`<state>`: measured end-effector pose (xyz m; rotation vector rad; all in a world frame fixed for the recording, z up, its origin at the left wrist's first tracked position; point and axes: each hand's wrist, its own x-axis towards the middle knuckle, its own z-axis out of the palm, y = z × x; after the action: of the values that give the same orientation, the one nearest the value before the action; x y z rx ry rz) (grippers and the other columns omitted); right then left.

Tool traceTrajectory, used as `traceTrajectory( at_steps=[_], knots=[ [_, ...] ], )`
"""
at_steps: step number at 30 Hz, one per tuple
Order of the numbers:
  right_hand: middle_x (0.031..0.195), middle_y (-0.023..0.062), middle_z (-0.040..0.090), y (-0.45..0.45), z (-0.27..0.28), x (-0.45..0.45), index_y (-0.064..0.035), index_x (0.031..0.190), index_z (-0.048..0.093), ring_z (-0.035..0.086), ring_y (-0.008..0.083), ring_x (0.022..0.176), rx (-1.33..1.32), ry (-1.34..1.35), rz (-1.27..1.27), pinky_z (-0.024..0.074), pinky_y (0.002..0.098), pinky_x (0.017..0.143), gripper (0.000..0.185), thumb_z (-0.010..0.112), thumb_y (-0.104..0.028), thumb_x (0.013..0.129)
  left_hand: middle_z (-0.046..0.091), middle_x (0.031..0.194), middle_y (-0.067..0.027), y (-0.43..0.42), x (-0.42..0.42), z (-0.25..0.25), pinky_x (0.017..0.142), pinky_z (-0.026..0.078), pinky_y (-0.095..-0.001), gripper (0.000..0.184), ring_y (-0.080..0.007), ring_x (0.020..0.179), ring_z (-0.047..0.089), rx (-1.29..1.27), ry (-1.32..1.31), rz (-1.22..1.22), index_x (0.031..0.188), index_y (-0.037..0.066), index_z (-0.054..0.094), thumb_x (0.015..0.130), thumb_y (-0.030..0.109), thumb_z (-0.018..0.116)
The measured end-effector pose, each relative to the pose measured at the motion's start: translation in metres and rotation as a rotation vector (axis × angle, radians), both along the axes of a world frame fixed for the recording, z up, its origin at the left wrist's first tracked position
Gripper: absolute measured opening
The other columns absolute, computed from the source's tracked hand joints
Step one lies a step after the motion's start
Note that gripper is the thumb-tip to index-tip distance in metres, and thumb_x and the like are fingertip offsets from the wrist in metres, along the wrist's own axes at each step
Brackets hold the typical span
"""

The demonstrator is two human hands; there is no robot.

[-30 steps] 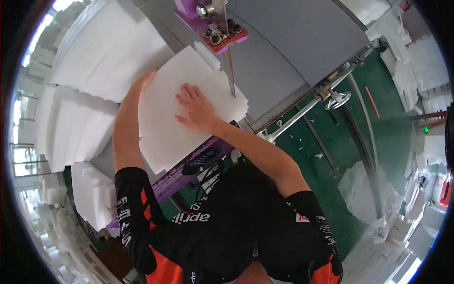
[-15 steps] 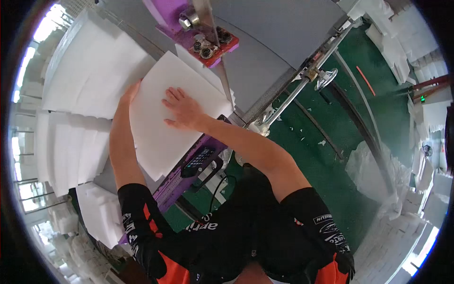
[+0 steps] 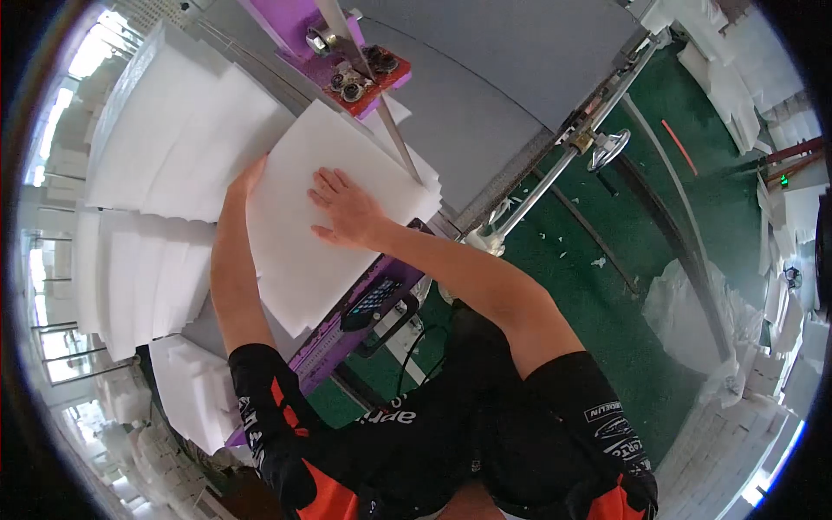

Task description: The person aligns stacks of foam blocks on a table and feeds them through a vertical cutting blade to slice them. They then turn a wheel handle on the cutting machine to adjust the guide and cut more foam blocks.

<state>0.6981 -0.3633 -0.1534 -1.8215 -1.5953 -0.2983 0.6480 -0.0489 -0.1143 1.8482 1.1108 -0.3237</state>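
Where white foam (image 3: pixel 303 269) lies beneath, right fingers (image 3: pixel 334 185) spread | left fingers (image 3: pixel 256 169): state unclear

Grey tbl (image 3: pixel 468 130) w/ white foam block (image 3: pixel 299 260); green flr (image 3: pixel 624 364) w/ scraps (image 3: pixel 599 262), orange strip (image 3: pixel 679 147), crumpled plastic (image 3: pixel 685 303).

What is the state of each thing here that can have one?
White foam: lying flat, right corner near the blade.
Blade: meeting the foam; running or not, unclear.
Right hand: open, laid flat on the foam.
Left hand: at the foam's left edge; grip unclear.
Control panel: on or off, cannot tell.
Plastic sheet: crumpled.
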Motion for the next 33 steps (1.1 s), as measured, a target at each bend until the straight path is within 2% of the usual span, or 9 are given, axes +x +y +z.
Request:
traceTrajectory(
  at_steps=[12,13,18,22,24,27,29,30,33],
  knots=[
    [0.135,0.0250,0.038,-0.002,0.009,0.003,0.0044,0.121,0.047,0.029,0.0380,0.131,-0.059,0.017,0.042,0.0186,0.0446,0.111,0.059,0.052,-0.041,0.083,0.050,0.132,-0.0175,0.071,-0.010,-0.014,0.098,0.039,-0.0383,0.068,-0.0279,0.117,0.049,-0.941,-0.256,-0.045,0.132,-0.002,0.046,0.090,0.051,0.040],
    [0.135,0.0250,0.038,-0.002,0.008,0.003,0.0044,0.121,0.047,0.029,0.0380,0.131,-0.052,0.023,0.040,0.0186,0.0446,0.111,0.059,0.052,-0.041,0.083,0.050,0.132,-0.0175,0.069,-0.010,-0.021,0.098,0.039,-0.0383,0.068,-0.0279,0.117,0.049,-0.935,-0.250,-0.045,0.132,-0.002,0.046,0.090,0.051,0.040],
    [0.134,0.0265,0.040,0.002,0.004,0.001,0.0065,0.119,0.050,0.030,0.0379,0.131,0.039,0.006,0.010,0.0181,0.0452,0.110,0.064,0.052,-0.043,0.080,0.055,0.121,-0.0180,0.062,-0.007,-0.049,0.089,0.042,-0.0375,0.065,-0.0281,0.105,0.053,-0.468,-0.118,-0.005,0.125,-0.004,0.051,0.089,0.050,0.042],
    [0.135,0.0249,0.038,-0.007,0.013,0.009,0.0045,0.125,0.044,0.027,0.0387,0.132,-0.136,0.086,0.123,0.0188,0.0456,0.111,0.061,0.054,-0.039,0.083,0.059,0.112,-0.0184,0.059,-0.006,-0.064,0.082,0.045,-0.0369,0.064,-0.0283,0.097,0.057,-0.099,-0.013,0.028,0.119,-0.005,0.055,0.088,0.050,0.043],
    [0.135,0.0232,0.039,-0.017,0.012,0.012,0.0026,0.127,0.044,0.029,0.0384,0.132,0.022,0.295,0.147,0.0225,0.0462,0.109,0.060,0.059,-0.035,0.082,0.061,0.107,-0.0186,0.058,-0.006,-0.069,0.079,0.047,-0.0366,0.063,-0.0284,0.092,0.059,0.077,0.039,0.044,0.116,-0.006,0.056,0.088,0.049,0.044],
    [0.137,0.0224,0.038,-0.056,0.033,0.060,0.0009,0.128,0.043,0.033,0.0373,0.130,0.167,0.301,0.049,0.0263,0.0453,0.108,0.061,0.063,-0.031,0.081,0.065,0.101,-0.0189,0.057,-0.008,-0.072,0.074,0.049,-0.0361,0.063,-0.0285,0.085,0.061,0.343,0.110,0.085,0.112,-0.007,0.059,0.088,0.049,0.045],
    [0.137,0.0214,0.037,-0.078,0.026,0.092,0.0002,0.130,0.041,0.036,0.0347,0.128,0.127,0.365,-0.161,0.0305,0.0444,0.106,0.064,0.065,-0.030,0.079,0.065,0.098,-0.0191,0.058,-0.011,-0.071,0.072,0.049,-0.0359,0.062,-0.0283,0.084,0.061,0.371,0.048,0.046,0.109,-0.008,0.060,0.087,0.048,0.046],
    [0.136,0.0201,0.039,-0.089,0.027,0.108,0.0003,0.131,0.041,0.040,0.0337,0.125,-0.063,0.369,-0.281,0.0337,0.0429,0.104,0.064,0.063,-0.035,0.082,0.065,0.095,-0.0193,0.056,-0.015,-0.070,0.071,0.048,-0.0356,0.061,-0.0280,0.082,0.061,0.396,-0.011,-0.007,0.107,-0.010,0.060,0.087,0.047,0.047],
    [0.124,0.0195,0.049,-0.104,-0.010,0.125,0.0027,0.126,0.045,0.048,0.0334,0.113,-0.275,0.726,-0.167,0.0392,0.0414,0.097,0.061,0.061,-0.038,0.084,0.065,0.089,-0.0197,0.043,-0.019,-0.066,0.068,0.048,-0.0351,0.060,-0.0275,0.078,0.061,0.435,-0.112,-0.119,0.102,-0.012,0.061,0.087,0.045,0.049]
  ],
)
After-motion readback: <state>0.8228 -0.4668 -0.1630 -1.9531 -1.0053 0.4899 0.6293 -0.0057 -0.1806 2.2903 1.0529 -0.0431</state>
